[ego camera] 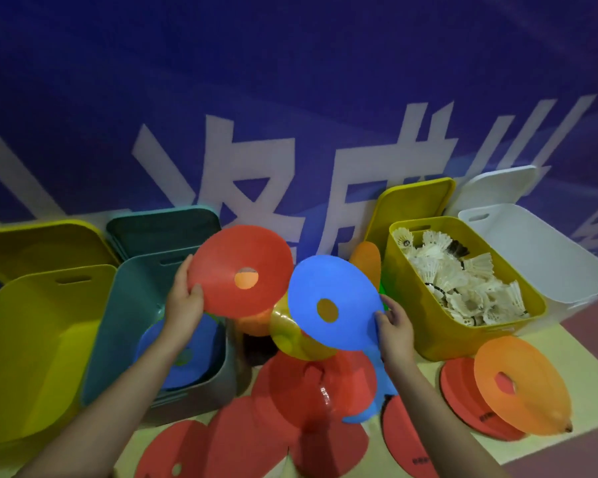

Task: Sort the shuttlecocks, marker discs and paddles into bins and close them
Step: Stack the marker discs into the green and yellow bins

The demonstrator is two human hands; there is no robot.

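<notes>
- My left hand (186, 298) grips a red disc (241, 270) by its left edge, thumb on the face and fingers behind, holding it up tilted just above the right rim of the teal bin (125, 305).
- My right hand (394, 327) pinches a blue disc (335, 303) at its lower right edge; that disc is held up to the right of the teal bin, its left edge just under the red disc's right side.
- Inside the teal bin lie blue discs (187, 353), under my left forearm.
- Left of the teal bin stands an open yellow bin (21, 339); I cannot see anything in it.
- Well to the right of the teal bin stands a second yellow bin (425, 312) full of white shuttlecocks (463, 281), and beyond that a white bin (532, 250).
- Lids lean upright against the blue wall (290, 81) behind the bins: a dark teal lid (163, 229) behind the teal bin, and yellow and white ones behind the others.
- Just right of the teal bin, below both held discs, a heap of red discs (290, 415) lies on the floor (587, 370), with yellow (290, 336) and orange ones in the pile.
- Farther right from the teal bin, in front of the shuttlecock bin, an orange disc (522, 384) leans on a low red stack (463, 398).
</notes>
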